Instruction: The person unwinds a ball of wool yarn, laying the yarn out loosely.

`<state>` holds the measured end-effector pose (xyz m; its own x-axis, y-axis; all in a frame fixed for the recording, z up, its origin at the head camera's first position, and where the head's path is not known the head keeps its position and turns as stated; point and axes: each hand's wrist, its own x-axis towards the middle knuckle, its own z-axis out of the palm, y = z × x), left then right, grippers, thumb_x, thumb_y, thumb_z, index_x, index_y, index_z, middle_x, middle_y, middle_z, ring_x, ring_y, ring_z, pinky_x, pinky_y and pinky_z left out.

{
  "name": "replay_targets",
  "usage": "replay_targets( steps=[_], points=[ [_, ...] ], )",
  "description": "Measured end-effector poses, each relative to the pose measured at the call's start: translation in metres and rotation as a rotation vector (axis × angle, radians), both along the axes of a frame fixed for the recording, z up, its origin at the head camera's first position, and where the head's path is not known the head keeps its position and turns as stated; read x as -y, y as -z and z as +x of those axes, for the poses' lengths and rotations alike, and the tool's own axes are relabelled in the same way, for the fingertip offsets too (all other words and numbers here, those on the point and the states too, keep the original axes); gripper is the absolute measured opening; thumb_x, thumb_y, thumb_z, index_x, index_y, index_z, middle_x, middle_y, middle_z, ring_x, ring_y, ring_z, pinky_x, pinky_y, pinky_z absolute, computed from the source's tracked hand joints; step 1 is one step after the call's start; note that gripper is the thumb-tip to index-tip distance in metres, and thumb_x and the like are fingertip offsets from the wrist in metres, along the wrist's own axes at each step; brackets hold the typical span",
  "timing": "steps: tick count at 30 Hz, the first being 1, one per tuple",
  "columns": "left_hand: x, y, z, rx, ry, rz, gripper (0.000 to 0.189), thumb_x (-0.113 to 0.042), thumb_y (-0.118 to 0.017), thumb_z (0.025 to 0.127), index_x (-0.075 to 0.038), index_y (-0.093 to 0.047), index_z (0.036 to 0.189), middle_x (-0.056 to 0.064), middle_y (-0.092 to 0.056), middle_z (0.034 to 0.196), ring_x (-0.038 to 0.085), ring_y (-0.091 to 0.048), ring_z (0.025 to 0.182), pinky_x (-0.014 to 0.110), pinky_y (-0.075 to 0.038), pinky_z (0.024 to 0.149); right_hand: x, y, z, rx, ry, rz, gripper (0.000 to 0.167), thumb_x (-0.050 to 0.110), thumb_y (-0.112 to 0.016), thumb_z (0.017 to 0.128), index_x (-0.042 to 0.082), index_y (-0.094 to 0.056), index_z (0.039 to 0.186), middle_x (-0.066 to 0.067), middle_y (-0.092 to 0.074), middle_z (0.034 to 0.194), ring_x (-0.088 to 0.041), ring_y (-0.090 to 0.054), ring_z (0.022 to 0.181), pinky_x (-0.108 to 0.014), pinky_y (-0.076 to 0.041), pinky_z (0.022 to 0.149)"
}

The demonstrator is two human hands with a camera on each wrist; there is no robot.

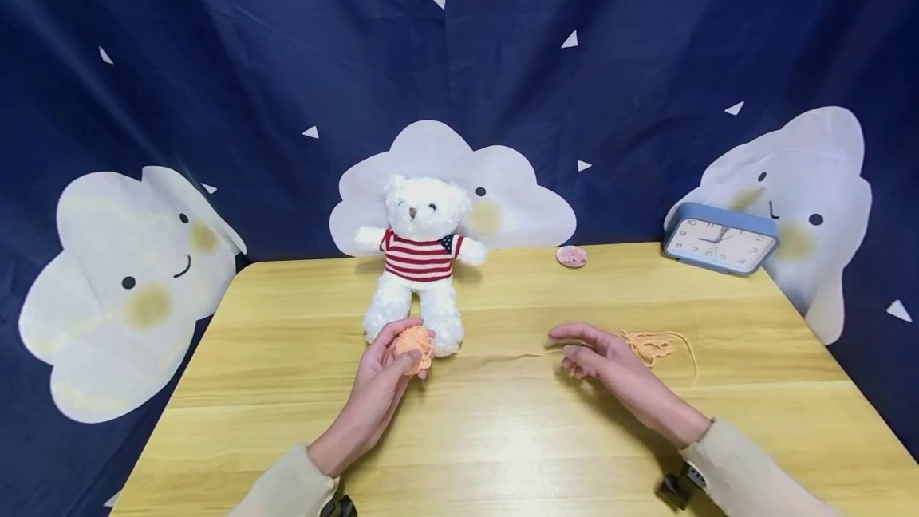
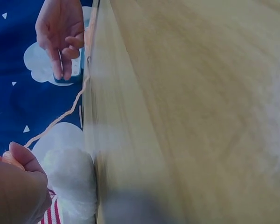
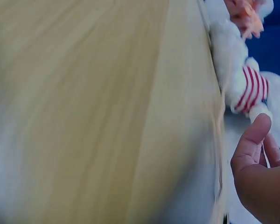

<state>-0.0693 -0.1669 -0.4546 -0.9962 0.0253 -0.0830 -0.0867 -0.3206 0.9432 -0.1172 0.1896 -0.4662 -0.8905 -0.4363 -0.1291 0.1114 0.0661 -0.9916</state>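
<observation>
Yarn ball (image 1: 416,344), gripped in left hand (image 1: 384,373); right hand (image 1: 603,357) empty, loosely spread, near strand (image 2: 75,101)

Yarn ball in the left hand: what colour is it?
Light orange yarn ball; best seen in the head view.

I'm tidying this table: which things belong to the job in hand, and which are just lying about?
Likely the job's:
peach yarn ball in the left hand
yarn strand leading toward the right hand
loose yarn beside that hand

Just lying about, it seems:
white teddy bear in striped shirt
blue analog clock
small round pink item, unclear what
</observation>
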Motion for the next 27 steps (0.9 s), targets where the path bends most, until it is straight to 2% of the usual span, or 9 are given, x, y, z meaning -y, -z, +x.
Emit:
replay_targets(
  steps=[4, 11, 18, 20, 22, 24, 27],
  points=[
    [0.000, -0.001, 0.000, 0.002, 0.001, 0.008, 0.052, 0.014, -0.050, 0.100, 0.012, -0.042, 0.152, 0.023, -0.055, 0.139, 0.019, -0.060, 0.105, 0.023, -0.058, 0.074, 0.019, 0.004, 0.000, 0.002, -0.050, -0.012, 0.044, 0.008, -0.063, 0.108, -0.009, -0.056, 0.148, -0.030, -0.060, 0.143, -0.023, -0.068, 0.101, -0.029, -0.060, 0.085],
    [-0.001, -0.001, -0.001, 0.009, 0.003, 0.012, 0.052, 0.014, -0.050, 0.100, 0.012, -0.043, 0.151, 0.024, -0.055, 0.141, 0.019, -0.061, 0.106, 0.023, -0.059, 0.075, 0.053, 0.003, -0.001, 0.000, -0.117, -0.050, 0.048, 0.013, -0.069, 0.108, -0.007, -0.056, 0.149, -0.034, -0.064, 0.130, -0.027, -0.071, 0.099, -0.032, -0.062, 0.081],
    [-0.002, 0.001, 0.001, 0.016, 0.006, 0.015, 0.049, 0.014, -0.050, 0.101, 0.010, -0.046, 0.150, 0.024, -0.055, 0.142, 0.019, -0.062, 0.109, 0.024, -0.060, 0.077, 0.079, 0.000, -0.001, 0.025, -0.239, -0.056, 0.053, 0.009, -0.067, 0.107, -0.008, -0.050, 0.153, -0.031, -0.055, 0.152, -0.032, -0.072, 0.109, -0.029, -0.061, 0.079],
    [-0.002, 0.002, 0.001, 0.016, 0.008, 0.022, 0.048, 0.014, -0.050, 0.102, 0.010, -0.046, 0.150, 0.024, -0.055, 0.142, 0.019, -0.062, 0.110, 0.023, -0.060, 0.077, 0.083, -0.001, -0.001, 0.047, -0.275, -0.054, 0.054, 0.008, -0.066, 0.107, -0.009, -0.047, 0.154, -0.029, -0.055, 0.154, -0.032, -0.072, 0.109, -0.029, -0.061, 0.080],
    [-0.003, 0.002, 0.001, 0.010, 0.009, 0.027, 0.048, 0.014, -0.050, 0.102, 0.011, -0.046, 0.149, 0.023, -0.056, 0.142, 0.018, -0.062, 0.109, 0.023, -0.060, 0.076, 0.086, -0.001, -0.001, 0.067, -0.296, -0.039, 0.052, 0.008, -0.067, 0.107, -0.009, -0.050, 0.152, -0.027, -0.061, 0.146, -0.030, -0.072, 0.106, -0.029, -0.061, 0.080],
    [-0.003, 0.002, 0.001, 0.005, 0.010, 0.027, 0.048, 0.014, -0.050, 0.102, 0.011, -0.046, 0.149, 0.022, -0.057, 0.140, 0.018, -0.062, 0.107, 0.023, -0.059, 0.075, 0.086, -0.002, 0.000, 0.078, -0.303, -0.018, 0.046, 0.011, -0.068, 0.107, -0.010, -0.055, 0.147, -0.024, -0.069, 0.130, -0.027, -0.072, 0.100, -0.027, -0.060, 0.077],
    [-0.004, 0.001, 0.001, 0.001, 0.015, 0.017, 0.048, 0.014, -0.051, 0.101, 0.010, -0.047, 0.149, 0.021, -0.058, 0.139, 0.018, -0.062, 0.105, 0.023, -0.059, 0.074, 0.082, -0.003, 0.003, 0.053, -0.271, 0.018, 0.036, 0.015, -0.069, 0.108, -0.010, -0.065, 0.134, -0.020, -0.073, 0.108, -0.022, -0.069, 0.090, -0.025, -0.059, 0.073]
  ],
)
